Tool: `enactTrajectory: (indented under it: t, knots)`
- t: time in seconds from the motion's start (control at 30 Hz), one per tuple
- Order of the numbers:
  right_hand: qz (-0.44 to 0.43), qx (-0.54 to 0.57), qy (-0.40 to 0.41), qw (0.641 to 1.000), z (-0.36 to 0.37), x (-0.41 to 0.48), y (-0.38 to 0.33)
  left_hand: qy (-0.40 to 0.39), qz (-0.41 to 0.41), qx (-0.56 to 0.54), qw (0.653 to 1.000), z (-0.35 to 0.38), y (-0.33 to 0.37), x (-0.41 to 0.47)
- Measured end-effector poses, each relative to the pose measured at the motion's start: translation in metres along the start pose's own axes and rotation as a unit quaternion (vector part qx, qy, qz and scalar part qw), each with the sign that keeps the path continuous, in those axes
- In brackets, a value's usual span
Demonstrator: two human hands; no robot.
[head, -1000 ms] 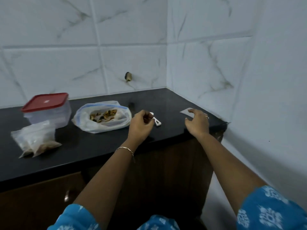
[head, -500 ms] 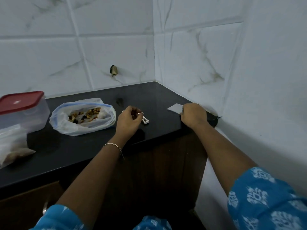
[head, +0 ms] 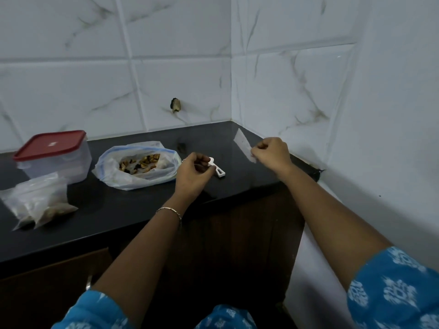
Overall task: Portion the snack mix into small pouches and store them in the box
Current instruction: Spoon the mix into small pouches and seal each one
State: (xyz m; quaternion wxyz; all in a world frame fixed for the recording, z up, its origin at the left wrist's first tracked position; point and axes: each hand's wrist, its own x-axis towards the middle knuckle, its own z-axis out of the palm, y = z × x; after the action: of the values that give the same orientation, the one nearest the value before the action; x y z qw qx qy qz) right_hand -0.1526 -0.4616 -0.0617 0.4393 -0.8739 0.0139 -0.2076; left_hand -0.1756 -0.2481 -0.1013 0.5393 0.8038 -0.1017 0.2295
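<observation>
An open plastic bag of snack mix [head: 137, 166] lies on the black counter [head: 133, 210], brown pieces showing inside. Just right of it, my left hand [head: 193, 173] is closed around a white measuring spoon [head: 217, 168], whose handle sticks out to the right. My right hand [head: 272, 153] pinches a small clear empty pouch [head: 242, 144] and holds it raised above the counter near the corner. A clear box with a red lid [head: 53, 155] stands shut at the left. Filled pouches [head: 39, 200] lie in front of it.
White marble tiled walls [head: 166, 67] close the counter at the back and the right. A small dark stub [head: 175, 105] sticks out of the back wall. Wooden cabinet doors [head: 225, 233] sit under the counter edge.
My right hand has lifted the small pouch off the counter; before it lay flat under my fingers. My left hand stays closed on the spoon.
</observation>
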Motion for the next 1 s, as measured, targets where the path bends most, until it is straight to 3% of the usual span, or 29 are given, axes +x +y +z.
enactTrajectory:
  t: [0.13,0.27,0.53,0.63,0.73,1.0]
  knots:
    - [0.049,0.194,-0.084,0.976,0.023,-0.016,-0.047,-0.008,0.049,0.033,0.998,-0.019,0.006,-0.008]
    - [0.083,0.282,-0.163,0.942,0.056,-0.039,-0.090,0.008,0.073,0.040,0.996,-0.047,0.010,-0.015]
    - [0.090,0.386,-0.330,0.857,0.109,-0.074,-0.133,0.028,0.024,0.018,0.999,-0.139,-0.014,-0.031]
    - [0.006,0.321,-0.361,0.876,0.130,-0.086,-0.136,0.033,-0.038,-0.077,0.996,-0.166,-0.022,-0.040]
    - [-0.052,0.278,-0.331,0.900,0.154,-0.099,-0.136,0.050,-0.088,-0.147,0.984,-0.179,-0.032,-0.048]
    - [-0.033,0.315,-0.274,0.908,0.191,-0.114,-0.136,0.050,-0.138,-0.130,0.981,-0.182,-0.050,-0.045]
